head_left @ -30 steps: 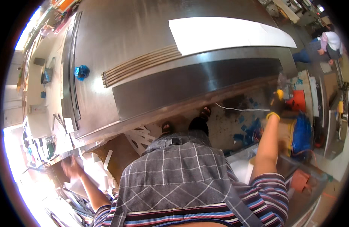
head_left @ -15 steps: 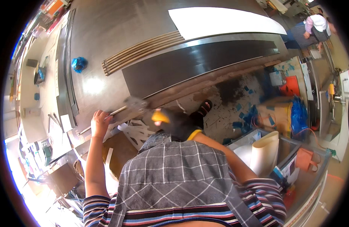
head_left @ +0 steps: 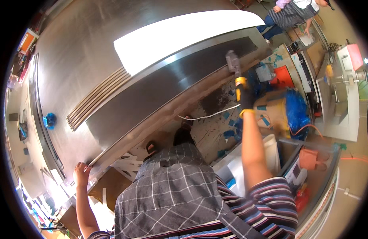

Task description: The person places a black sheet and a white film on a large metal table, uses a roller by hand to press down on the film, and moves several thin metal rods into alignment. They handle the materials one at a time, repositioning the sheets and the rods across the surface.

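At the near-left corner of the large metal table [head_left: 72, 47], my bare left hand [head_left: 82, 172] pinches the end of a thin pale strip [head_left: 97, 158] lying along the front edge. My right hand [head_left: 244, 97], in a black glove with a yellow cuff, is stretched far to the right. It grips a grey-headed tool [head_left: 233, 61] with yellow at its handle; blur hides its exact kind. The tool's head is over the table's front edge, near the right end of a long dark sheet [head_left: 172, 89]. A slim white cord or strip [head_left: 210, 118] trails leftward from beneath that hand.
Behind the dark sheet lie a white sheet [head_left: 180, 40] and several brown slats [head_left: 98, 97]. A blue plastic bundle [head_left: 49, 120] sits at left. Carton and blue bags [head_left: 297, 113] stand at right, beside a grey-edged bin [head_left: 331, 159]. Another person [head_left: 289, 16] works at the far right.
My right hand with the tool has swung from in front of my body far to the right along the table edge. My left hand stays at the near-left corner. The view has turned right.
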A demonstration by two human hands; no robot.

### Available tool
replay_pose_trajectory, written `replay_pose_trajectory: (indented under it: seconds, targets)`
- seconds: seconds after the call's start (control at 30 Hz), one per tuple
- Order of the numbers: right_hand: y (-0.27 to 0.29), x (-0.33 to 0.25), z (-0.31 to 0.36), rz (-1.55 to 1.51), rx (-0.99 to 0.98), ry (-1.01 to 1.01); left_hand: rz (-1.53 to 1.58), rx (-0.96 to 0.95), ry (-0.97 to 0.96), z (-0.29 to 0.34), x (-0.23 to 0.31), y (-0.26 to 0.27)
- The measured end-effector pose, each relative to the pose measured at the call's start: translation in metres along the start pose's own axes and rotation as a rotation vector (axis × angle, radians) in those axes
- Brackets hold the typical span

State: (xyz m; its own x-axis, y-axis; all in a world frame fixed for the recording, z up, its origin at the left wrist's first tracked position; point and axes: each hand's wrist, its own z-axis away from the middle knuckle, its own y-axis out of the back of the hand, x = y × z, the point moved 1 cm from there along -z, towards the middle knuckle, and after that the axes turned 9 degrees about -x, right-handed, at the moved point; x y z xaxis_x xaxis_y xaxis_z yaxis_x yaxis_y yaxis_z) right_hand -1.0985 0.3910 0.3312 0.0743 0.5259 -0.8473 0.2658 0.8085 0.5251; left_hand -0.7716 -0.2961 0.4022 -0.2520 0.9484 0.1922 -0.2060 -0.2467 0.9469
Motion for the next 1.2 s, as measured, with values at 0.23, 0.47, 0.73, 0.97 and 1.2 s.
replay_pose_trajectory:
  seconds: [0.23, 0.47, 0.73, 0.97, 1.2]
  targets:
    - [0.134, 0.094, -0.246, -0.064, 0.013, -0.325, -0.172, -0.195, 0.103, -0.034, 0.076, 0.032]
    - [0.022, -0.021, -0.031, 0.127, -0.476, 0.106, -0.101, -0.189, 0.122, -0.016, -0.038, -0.033]
    - [-0.197, -0.227, 0.23, 0.038, -1.256, 0.425, 0.043, -0.246, 0.003, -0.04, -0.017, -0.006]
    - [-0.164, -0.123, 0.205, -0.221, -0.716, 0.408, 0.058, -0.284, 0.043, -0.03, -0.036, -0.01]
    - [0.034, 0.056, -0.116, 0.549, 0.08, -0.055, -0.012, -0.348, 0.093, -0.048, -0.016, 0.01]
